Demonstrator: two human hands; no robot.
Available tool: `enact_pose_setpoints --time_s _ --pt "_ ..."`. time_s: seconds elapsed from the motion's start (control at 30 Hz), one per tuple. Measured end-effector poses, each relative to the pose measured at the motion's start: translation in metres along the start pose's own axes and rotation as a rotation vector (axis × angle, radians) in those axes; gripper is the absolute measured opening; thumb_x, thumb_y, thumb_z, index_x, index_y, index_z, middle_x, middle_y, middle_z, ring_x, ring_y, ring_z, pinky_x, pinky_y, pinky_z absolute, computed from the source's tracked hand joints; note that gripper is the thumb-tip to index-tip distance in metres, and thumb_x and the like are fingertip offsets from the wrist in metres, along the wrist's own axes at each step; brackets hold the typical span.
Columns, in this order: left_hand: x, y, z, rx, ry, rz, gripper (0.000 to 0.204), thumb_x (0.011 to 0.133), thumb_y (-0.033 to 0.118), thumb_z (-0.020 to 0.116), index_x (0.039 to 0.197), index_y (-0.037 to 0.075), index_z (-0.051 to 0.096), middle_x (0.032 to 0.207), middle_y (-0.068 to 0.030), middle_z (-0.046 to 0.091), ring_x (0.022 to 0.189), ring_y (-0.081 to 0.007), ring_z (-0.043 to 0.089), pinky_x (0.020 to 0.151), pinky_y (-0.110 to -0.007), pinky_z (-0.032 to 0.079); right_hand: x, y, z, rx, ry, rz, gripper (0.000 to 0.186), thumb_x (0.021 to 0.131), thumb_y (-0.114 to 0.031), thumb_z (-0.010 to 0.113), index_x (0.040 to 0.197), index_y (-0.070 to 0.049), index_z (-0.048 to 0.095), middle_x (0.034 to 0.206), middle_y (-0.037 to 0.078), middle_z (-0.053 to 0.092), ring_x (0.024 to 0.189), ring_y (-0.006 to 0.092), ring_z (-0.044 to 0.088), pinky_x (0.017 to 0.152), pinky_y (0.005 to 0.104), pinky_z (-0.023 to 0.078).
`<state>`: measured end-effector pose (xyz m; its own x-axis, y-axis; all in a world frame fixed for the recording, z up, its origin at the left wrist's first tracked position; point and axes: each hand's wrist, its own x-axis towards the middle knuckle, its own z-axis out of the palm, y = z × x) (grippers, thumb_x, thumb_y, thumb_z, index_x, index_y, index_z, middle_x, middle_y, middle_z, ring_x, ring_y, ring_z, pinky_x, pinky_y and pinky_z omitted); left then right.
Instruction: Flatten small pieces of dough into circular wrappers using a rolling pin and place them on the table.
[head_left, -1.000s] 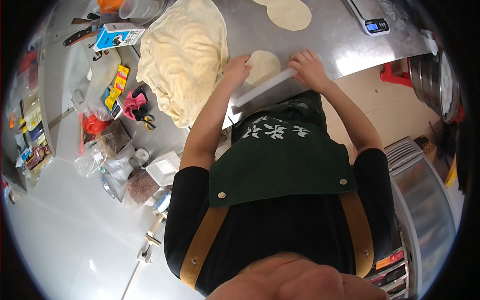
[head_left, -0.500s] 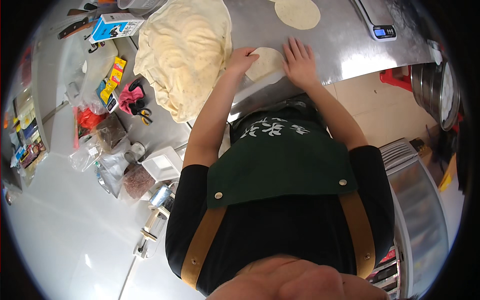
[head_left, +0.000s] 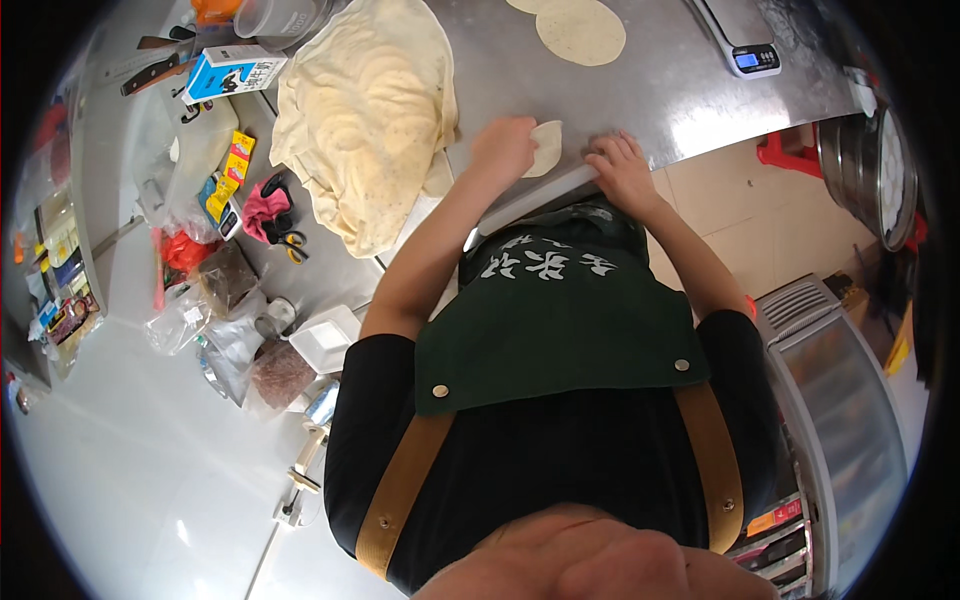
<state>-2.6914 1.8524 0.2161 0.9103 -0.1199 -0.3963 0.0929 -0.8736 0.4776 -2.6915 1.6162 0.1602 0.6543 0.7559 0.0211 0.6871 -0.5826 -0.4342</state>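
Note:
My left hand (head_left: 503, 150) is closed on the near-left side of a dough round (head_left: 546, 149), and its back hides part of the round. What shows of the dough is a pale, narrow piece standing out to the right of my fingers. My right hand (head_left: 624, 170) is at the front edge of the metal table (head_left: 500, 60), apart from the dough, with its fingers bent and slightly apart. I see nothing in it. A pale strip (head_left: 540, 196) runs along the table front between my hands; I cannot tell whether it is an edge or a rolling pin.
A big dough mass (head_left: 365, 110) on a sheet lies left of my hands. Another flat dough round (head_left: 582, 32) is farther back, overlapping one more. A scale (head_left: 750, 60) stands at the back right. Scissors (head_left: 293, 246), a carton (head_left: 232, 73) and knives (head_left: 152, 74) are at the left.
My left hand has moved slightly right over the dough, and less of the round shows. The right hand has come off the round, toward the right and nearer, its flat fingers now bent.

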Motion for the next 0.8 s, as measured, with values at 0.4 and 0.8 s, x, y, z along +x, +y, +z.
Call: enact_pose_setpoints --time_s 0.4,0.8 --pt "0.011 -0.049 0.013 -0.112 -0.079 -0.204 0.023 0.076 0.014 0.059 0.099 0.007 0.058 0.093 -0.0157 0.061 0.09 -0.0323 0.057 0.075 -0.04 0.045 0.046 0.007 -0.024 0.033 0.027 -0.114 0.034 0.065 -0.019 0.069 0.094 -0.011 0.054 0.092 0.005 0.052 0.099 0.0258 0.049 0.096 0.0408 0.033" --pt "0.016 -0.065 0.033 -0.658 0.094 -0.257 0.03 0.074 0.017 0.062 0.102 0.005 0.061 0.089 -0.0124 0.064 0.082 -0.0238 0.061 0.073 -0.032 0.046 0.042 -0.014 0.018 -0.193 0.152 0.19 0.048 0.08 -0.027 0.053 0.123 -0.006 0.045 0.135 0.014 0.036 0.123 0.0297 0.036 0.1 0.0499 0.027"
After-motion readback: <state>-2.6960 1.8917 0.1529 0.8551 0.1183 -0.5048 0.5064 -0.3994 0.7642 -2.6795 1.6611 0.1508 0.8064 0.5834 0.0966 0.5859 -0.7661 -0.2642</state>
